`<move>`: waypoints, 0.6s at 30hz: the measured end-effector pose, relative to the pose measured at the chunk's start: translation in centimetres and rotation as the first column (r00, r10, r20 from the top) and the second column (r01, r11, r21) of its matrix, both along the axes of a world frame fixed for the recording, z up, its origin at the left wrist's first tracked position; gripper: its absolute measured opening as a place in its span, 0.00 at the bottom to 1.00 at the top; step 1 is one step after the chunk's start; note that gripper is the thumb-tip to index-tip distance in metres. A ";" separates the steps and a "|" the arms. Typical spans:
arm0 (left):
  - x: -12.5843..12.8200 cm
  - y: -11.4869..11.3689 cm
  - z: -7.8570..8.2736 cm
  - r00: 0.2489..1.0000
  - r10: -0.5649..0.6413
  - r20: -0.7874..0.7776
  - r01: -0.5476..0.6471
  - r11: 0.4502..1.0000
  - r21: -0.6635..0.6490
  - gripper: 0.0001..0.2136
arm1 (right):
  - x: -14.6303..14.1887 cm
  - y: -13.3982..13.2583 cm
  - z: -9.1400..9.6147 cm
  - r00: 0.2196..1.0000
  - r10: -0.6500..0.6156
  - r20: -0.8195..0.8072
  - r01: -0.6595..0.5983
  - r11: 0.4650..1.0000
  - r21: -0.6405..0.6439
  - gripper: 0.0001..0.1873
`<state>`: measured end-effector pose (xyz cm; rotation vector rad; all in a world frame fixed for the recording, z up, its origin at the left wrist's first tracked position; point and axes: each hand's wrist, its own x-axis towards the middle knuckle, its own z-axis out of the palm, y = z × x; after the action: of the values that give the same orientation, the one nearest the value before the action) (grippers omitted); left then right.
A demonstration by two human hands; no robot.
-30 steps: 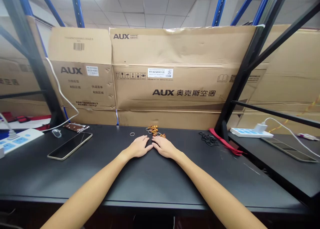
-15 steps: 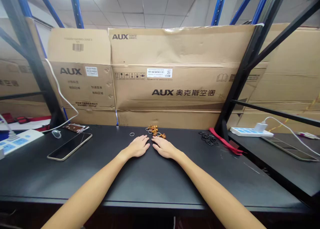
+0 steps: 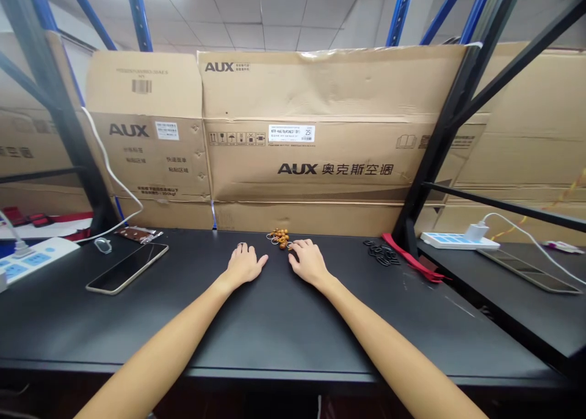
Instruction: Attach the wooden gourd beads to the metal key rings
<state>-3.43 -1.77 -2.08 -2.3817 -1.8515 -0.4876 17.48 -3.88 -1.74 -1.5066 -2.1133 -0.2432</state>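
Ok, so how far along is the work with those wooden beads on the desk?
Nothing looks finished: the wooden beads lie in a small tangled cluster on the black desk. In hand, nothing shows: the left hand and right hand rest either side of the cluster, visibly holding nothing. Left to handle are that cluster and the black rings piled further right.

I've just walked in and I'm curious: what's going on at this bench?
A person is at a black workbench with both bare hands resting open on it, holding nothing. The left hand lies beside a small metal ring. The right hand is nearest a small cluster of amber-brown beads. Black loops and a red strip lie further right, and a smartphone lies further left.
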 end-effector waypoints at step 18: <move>0.6 -0.2 1.0 0.825 -0.561 0.063 0.554 0.826 0.104 0.08 | -0.1 1.2 -1.0 0.815 0.366 -0.450 -0.404 0.915 0.012 0.07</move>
<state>-2.85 -1.96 -1.10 -2.8651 -1.0877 -0.7067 17.38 -2.70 -2.75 -1.0103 -2.0022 0.3191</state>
